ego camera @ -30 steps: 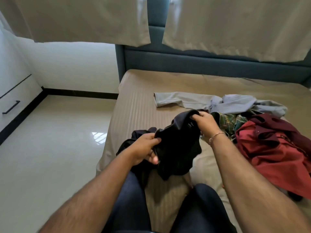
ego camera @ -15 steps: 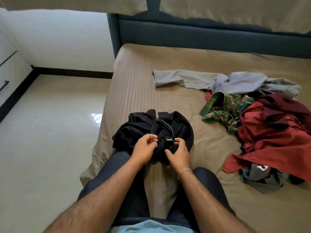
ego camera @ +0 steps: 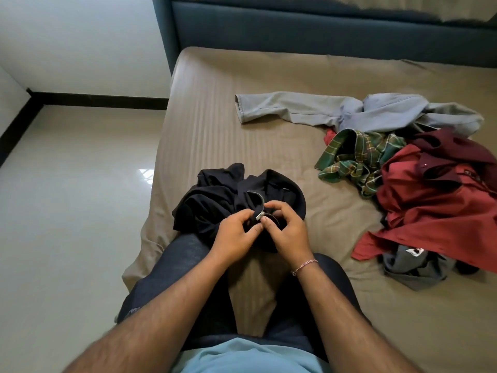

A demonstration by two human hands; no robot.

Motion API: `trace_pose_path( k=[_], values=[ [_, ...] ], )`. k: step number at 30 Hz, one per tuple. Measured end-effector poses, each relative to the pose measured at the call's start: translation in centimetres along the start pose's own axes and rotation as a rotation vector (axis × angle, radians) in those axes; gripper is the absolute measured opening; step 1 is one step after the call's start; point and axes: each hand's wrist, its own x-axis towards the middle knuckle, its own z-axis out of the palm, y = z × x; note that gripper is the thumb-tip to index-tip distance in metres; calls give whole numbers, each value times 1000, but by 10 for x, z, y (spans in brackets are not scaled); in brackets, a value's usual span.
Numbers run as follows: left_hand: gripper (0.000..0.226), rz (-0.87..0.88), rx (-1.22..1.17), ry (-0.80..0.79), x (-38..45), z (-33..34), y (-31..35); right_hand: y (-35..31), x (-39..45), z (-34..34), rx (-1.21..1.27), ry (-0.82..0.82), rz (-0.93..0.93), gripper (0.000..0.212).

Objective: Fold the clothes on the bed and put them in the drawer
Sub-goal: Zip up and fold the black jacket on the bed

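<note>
Both hands' fingers (ego camera: 265, 221) now pinch the black garment's (ego camera: 215, 200) zipper (ego camera: 258, 208), seemingly closer together.

jacket (ego camera: 215, 200) on bed (ego camera: 269, 146), before knees | clothes pile (ego camera: 419, 184) right

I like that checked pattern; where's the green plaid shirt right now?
In the head view, the green plaid shirt lies crumpled on the bed's right side, between the grey trousers and the red shirt.
</note>
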Motion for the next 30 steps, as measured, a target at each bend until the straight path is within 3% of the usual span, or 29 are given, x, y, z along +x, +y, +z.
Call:
trace_pose_path(
  k=[3, 8, 11, 15, 19, 23, 26, 30],
  values=[
    [14, -7, -226, 8, -18, -12, 7, -7, 0, -2, -167, 34, -200, 28],
    [22, -127, -284, 131, -33, -21, 8, -19, -5, 4, -313, 6, -462, 20],
    [34, -144, -254, 148, -40, -18, 6, -19, -7, 5, -362, -68, -496, 16],
    [27, -177, -266, 113, -45, -15, 2, -20, -9, 3, -416, -204, -493, 16],
    [23, -177, -300, 97, -44, -18, 1, -20, -11, 3, -330, -217, -396, 15],
    [32, -150, -220, 102, -48, -14, 3, -19, -19, 15, -266, -97, -225, 11],
    [43, -146, -89, 185, -52, -10, 1, -21, -26, 25, -188, 18, -44, 8],
    [42, -93, -37, 270, -61, -7, 5, -22, -21, 27, -120, 150, 125, 10]
  ],
)
